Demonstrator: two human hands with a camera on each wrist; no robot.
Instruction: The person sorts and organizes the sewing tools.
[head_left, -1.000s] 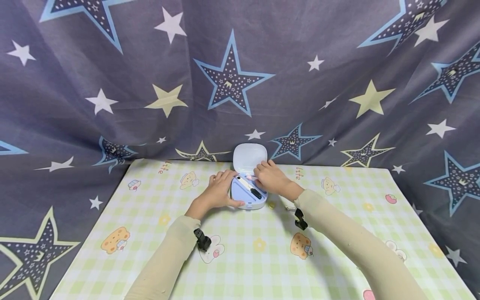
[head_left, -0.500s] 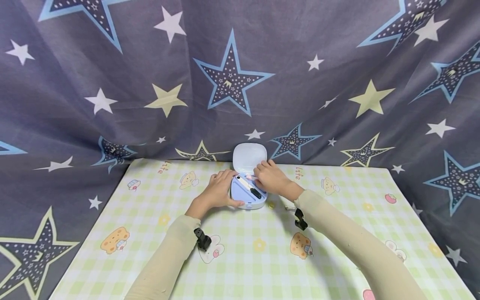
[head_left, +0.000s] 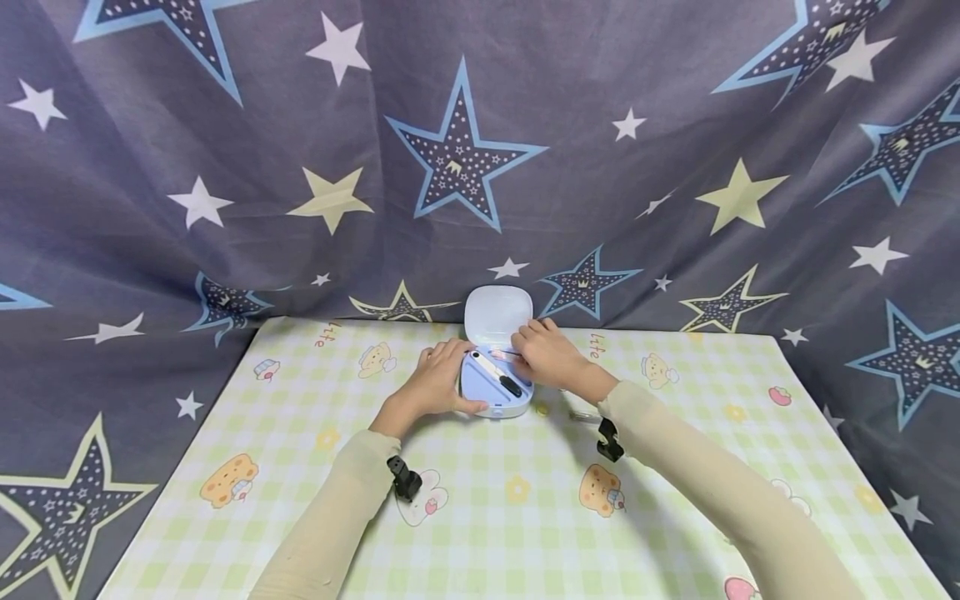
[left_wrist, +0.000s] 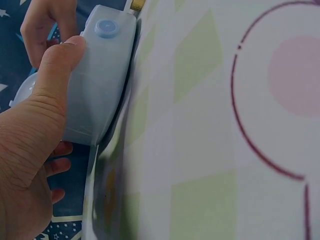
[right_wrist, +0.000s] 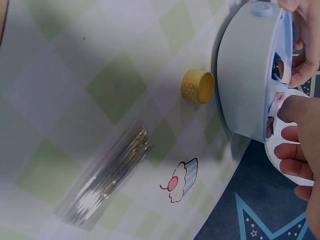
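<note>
A small pale blue box stands near the table's far edge, its white lid raised at the back. My left hand grips its left side, thumb on the front wall and fingers round the back, as the left wrist view shows. A slim white and black tool lies slantwise in the box. My right hand is bent over the right rear compartment, thumb at the rim beside a small pink item. I cannot tell whether its fingers pinch anything.
A yellow thimble sits on the checked tablecloth right of the box. Closer to the right forearm lies a clear packet of needles. A dark star-patterned curtain hangs right behind the table.
My right hand has shifted slightly to the right, so more of the rear compartment shows. The left hand and box have stayed in place.
</note>
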